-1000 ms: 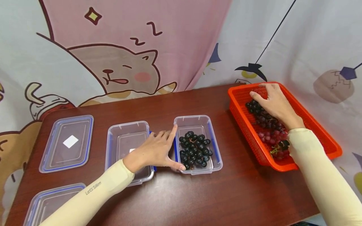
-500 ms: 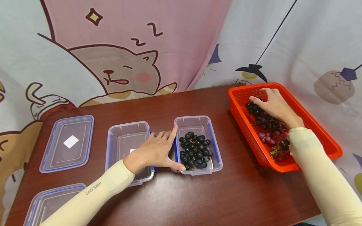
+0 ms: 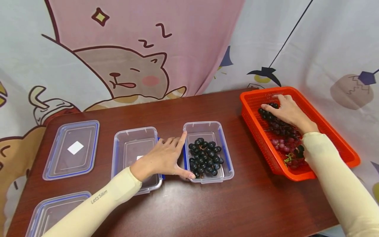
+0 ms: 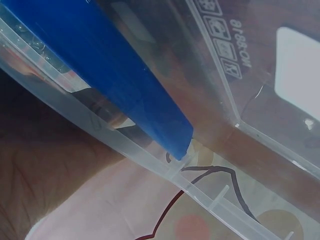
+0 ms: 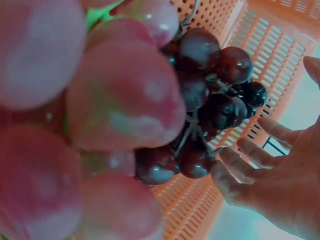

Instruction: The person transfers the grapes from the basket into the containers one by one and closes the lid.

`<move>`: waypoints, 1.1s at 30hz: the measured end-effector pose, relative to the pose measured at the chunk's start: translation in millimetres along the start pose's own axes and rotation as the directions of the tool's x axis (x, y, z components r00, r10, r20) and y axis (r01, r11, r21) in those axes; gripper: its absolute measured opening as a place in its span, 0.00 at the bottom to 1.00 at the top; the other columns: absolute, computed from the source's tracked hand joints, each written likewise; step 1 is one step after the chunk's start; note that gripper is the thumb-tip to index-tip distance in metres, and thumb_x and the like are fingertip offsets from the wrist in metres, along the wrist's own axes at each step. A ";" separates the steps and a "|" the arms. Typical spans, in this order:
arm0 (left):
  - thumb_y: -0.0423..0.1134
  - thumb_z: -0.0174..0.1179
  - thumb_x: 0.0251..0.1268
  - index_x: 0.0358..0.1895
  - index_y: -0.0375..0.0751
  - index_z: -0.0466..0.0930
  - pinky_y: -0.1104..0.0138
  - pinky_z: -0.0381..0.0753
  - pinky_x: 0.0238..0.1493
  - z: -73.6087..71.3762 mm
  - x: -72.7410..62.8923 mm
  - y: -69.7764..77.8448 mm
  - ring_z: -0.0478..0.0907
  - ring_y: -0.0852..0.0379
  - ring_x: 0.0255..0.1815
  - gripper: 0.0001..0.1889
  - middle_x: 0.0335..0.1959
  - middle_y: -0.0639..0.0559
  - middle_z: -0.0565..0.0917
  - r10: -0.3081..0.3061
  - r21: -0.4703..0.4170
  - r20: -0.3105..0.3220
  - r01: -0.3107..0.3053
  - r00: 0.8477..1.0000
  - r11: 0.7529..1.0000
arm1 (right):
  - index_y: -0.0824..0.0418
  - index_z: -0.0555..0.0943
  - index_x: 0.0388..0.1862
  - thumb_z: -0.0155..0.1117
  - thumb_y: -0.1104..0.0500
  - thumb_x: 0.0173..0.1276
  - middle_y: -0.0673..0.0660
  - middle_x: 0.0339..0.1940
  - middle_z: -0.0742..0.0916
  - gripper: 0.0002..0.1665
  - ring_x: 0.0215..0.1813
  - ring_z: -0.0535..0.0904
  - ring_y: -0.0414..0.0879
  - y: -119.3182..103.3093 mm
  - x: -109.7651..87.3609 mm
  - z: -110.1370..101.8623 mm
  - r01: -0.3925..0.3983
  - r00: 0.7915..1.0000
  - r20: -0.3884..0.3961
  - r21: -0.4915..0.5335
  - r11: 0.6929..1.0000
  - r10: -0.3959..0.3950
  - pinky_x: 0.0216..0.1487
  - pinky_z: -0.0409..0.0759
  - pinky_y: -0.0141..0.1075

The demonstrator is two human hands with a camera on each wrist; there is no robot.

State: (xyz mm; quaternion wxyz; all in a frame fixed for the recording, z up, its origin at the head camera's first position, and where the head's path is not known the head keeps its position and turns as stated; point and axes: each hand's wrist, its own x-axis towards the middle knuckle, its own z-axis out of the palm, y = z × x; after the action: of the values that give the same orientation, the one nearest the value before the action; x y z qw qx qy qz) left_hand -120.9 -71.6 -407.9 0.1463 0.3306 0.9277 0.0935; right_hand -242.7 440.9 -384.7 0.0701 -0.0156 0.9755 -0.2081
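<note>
My left hand (image 3: 161,157) spans the left side of a clear plastic container (image 3: 226,158), index fingertip at its rim and thumb at the front corner. A bunch of black grapes (image 3: 205,156) lies inside that container. Reaching into a red-orange basket (image 3: 254,131), my right hand (image 3: 288,112) has its thumb and fingers spread over black grapes (image 3: 266,115) at the far end. The right wrist view shows the fingers extended beside dark grapes (image 5: 200,95), with the thumb apart. Closer to that camera are red grapes (image 5: 125,95), which also show in the basket in the head view.
Another clear container (image 3: 133,135) with a white label stands left of the filled one, partly behind my left forearm. Two blue-edged lids (image 3: 72,164) lie at the left of the brown table (image 3: 189,210). A printed curtain (image 3: 192,49) hangs behind.
My right hand has lowered slightly toward the black grapes in the basket. The left hand stays at the container, and the head view has shifted a little.
</note>
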 end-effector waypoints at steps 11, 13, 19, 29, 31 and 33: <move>0.90 0.62 0.49 0.90 0.35 0.32 0.32 0.65 0.73 -0.9 1.5 1.3 0.66 0.35 0.80 0.82 0.82 0.35 0.67 0.003 0.012 0.001 -0.003 1.000 1.000 | 0.75 0.54 0.85 0.54 0.27 0.81 0.83 0.78 0.59 0.60 0.75 0.59 0.77 13.6 5.2 2.3 0.007 0.999 0.034 -0.001 1.000 -0.007 0.70 0.61 0.77; 0.90 0.62 0.49 0.90 0.35 0.32 0.32 0.65 0.73 -0.3 1.9 1.1 0.66 0.35 0.80 0.82 0.82 0.35 0.67 0.002 0.012 0.004 -0.002 1.000 1.000 | 0.75 0.56 0.84 0.54 0.27 0.81 0.83 0.78 0.59 0.60 0.75 0.58 0.77 16.4 6.0 3.4 0.009 0.999 0.044 0.000 1.000 -0.009 0.70 0.61 0.77; 0.90 0.61 0.48 0.90 0.35 0.32 0.33 0.65 0.73 1.1 3.0 0.7 0.67 0.35 0.80 0.82 0.82 0.35 0.68 0.005 0.017 -0.001 -0.005 1.000 1.000 | 0.76 0.57 0.83 0.55 0.26 0.81 0.83 0.78 0.59 0.60 0.76 0.57 0.77 21.9 9.7 5.4 0.006 0.997 0.076 -0.001 1.000 -0.006 0.71 0.60 0.76; 0.90 0.62 0.49 0.90 0.35 0.31 0.32 0.64 0.73 0.9 1.9 0.4 0.66 0.35 0.80 0.82 0.82 0.34 0.67 0.002 0.009 0.002 -0.002 1.000 1.000 | 0.76 0.53 0.84 0.53 0.23 0.79 0.84 0.78 0.57 0.64 0.76 0.56 0.78 27.2 18.0 5.0 -0.026 0.990 0.136 -0.047 0.999 0.033 0.71 0.59 0.78; 0.90 0.62 0.49 0.90 0.35 0.31 0.32 0.64 0.73 0.9 1.4 0.3 0.66 0.34 0.80 0.82 0.82 0.34 0.67 0.004 0.003 -0.002 -0.004 1.000 1.000 | 0.77 0.53 0.84 0.54 0.23 0.79 0.85 0.78 0.57 0.65 0.76 0.56 0.79 29.3 19.6 6.1 -0.028 0.989 0.141 -0.059 0.998 0.036 0.71 0.58 0.78; 0.89 0.63 0.49 0.90 0.34 0.32 0.32 0.64 0.73 0.8 0.9 0.3 0.66 0.34 0.80 0.82 0.82 0.34 0.67 0.006 -0.002 -0.005 -0.006 1.000 1.000 | 0.76 0.53 0.84 0.56 0.23 0.78 0.85 0.78 0.57 0.65 0.75 0.57 0.79 31.1 20.9 7.1 -0.029 0.989 0.141 -0.063 0.998 0.038 0.72 0.58 0.77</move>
State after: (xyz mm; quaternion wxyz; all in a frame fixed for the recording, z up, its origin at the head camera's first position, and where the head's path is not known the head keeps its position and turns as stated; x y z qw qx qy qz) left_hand -121.1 -70.8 -408.7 0.1439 0.3331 0.9269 0.0957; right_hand -262.4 465.2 -406.5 0.1423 -0.0162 0.9740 -0.1756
